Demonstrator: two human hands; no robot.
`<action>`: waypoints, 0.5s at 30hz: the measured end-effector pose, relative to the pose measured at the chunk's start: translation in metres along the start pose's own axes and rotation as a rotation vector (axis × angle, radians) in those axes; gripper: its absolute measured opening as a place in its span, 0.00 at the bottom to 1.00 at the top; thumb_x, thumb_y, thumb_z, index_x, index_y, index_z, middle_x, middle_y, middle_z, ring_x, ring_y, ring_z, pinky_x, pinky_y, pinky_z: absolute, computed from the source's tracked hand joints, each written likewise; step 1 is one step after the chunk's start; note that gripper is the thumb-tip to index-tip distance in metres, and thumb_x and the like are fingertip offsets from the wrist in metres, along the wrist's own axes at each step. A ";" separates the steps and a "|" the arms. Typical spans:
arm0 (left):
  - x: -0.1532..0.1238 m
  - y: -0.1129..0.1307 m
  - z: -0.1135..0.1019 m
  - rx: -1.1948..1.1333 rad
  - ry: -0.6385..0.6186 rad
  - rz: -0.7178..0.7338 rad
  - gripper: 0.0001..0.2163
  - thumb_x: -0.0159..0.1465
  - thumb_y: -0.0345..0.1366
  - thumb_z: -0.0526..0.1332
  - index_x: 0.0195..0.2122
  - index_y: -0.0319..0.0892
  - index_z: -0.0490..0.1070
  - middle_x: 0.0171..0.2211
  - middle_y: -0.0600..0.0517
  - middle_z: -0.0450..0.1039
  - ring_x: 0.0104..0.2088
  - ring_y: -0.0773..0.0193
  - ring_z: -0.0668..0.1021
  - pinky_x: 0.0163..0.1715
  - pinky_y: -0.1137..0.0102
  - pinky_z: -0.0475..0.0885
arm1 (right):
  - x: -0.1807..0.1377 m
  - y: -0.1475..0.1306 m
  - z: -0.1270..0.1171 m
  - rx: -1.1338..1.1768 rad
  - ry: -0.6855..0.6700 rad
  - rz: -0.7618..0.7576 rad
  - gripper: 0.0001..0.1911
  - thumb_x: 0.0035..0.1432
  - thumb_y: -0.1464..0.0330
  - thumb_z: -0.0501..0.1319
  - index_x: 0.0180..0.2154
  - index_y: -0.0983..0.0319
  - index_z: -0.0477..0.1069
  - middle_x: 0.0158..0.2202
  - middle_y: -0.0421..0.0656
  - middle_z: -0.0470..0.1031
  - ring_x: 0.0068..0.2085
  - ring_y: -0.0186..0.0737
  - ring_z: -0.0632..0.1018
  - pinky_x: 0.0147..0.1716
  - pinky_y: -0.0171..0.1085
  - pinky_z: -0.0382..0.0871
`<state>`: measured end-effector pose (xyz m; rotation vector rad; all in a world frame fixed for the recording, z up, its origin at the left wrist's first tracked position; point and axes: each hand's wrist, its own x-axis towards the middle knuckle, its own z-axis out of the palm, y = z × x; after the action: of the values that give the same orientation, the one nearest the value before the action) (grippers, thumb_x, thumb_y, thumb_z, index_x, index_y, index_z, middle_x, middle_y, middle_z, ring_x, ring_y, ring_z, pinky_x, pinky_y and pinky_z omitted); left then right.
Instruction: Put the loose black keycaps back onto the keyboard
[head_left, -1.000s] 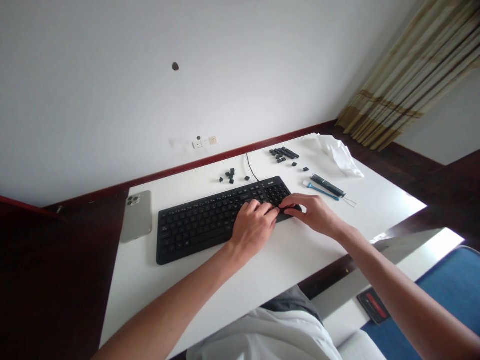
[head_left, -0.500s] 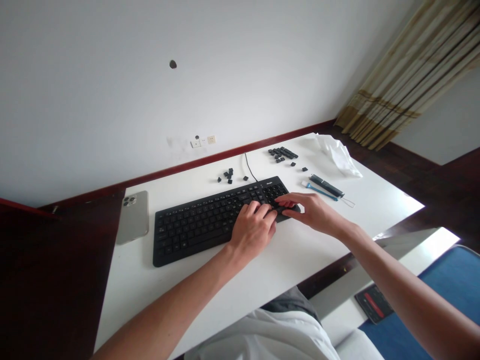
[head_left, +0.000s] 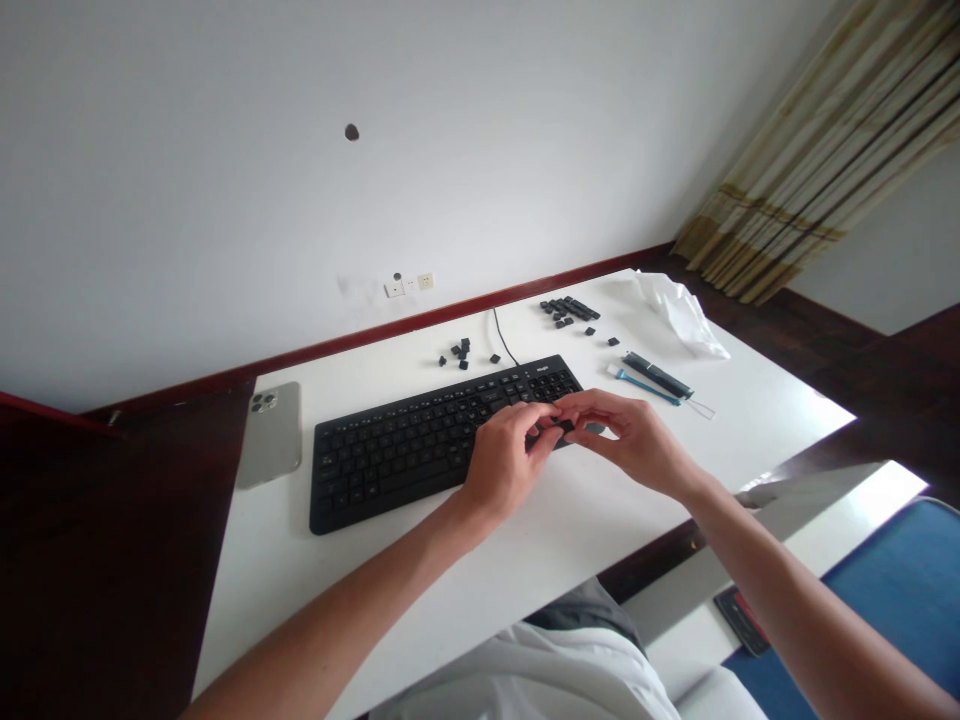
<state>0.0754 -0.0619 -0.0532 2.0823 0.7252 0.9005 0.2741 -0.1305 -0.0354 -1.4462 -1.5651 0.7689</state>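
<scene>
A black keyboard [head_left: 405, 450] lies across the white table [head_left: 570, 510]. Above its right end my left hand [head_left: 506, 465] and my right hand [head_left: 637, 440] meet, both lifted a little off the keys. The fingertips of both hands pinch together around a small dark piece, probably a keycap [head_left: 559, 425]; most of it is hidden by the fingers. Loose black keycaps lie behind the keyboard in two groups, one [head_left: 459, 352] near the cable and one [head_left: 568, 310] further right.
A phone [head_left: 271, 432] lies face down at the table's left edge. A blue and black tool [head_left: 652, 378] and a crumpled white cloth [head_left: 679, 310] sit at the right. A blue chair seat [head_left: 892, 590] is at the lower right. The wall stands close behind.
Both hands were resting on the keyboard's right end; now they have lifted slightly and their fingertips have come together in a pinch on a small dark piece.
</scene>
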 end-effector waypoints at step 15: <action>0.008 -0.003 0.000 -0.491 0.061 -0.313 0.05 0.64 0.33 0.67 0.38 0.43 0.72 0.34 0.51 0.79 0.35 0.64 0.83 0.37 0.71 0.78 | -0.015 -0.014 0.035 -0.292 0.272 -0.136 0.10 0.67 0.62 0.64 0.48 0.55 0.79 0.46 0.46 0.82 0.42 0.46 0.84 0.43 0.45 0.83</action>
<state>0.0795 -0.0539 -0.0524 1.4697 0.7479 0.8631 0.2364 -0.1437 -0.0416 -1.5575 -1.5875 0.2577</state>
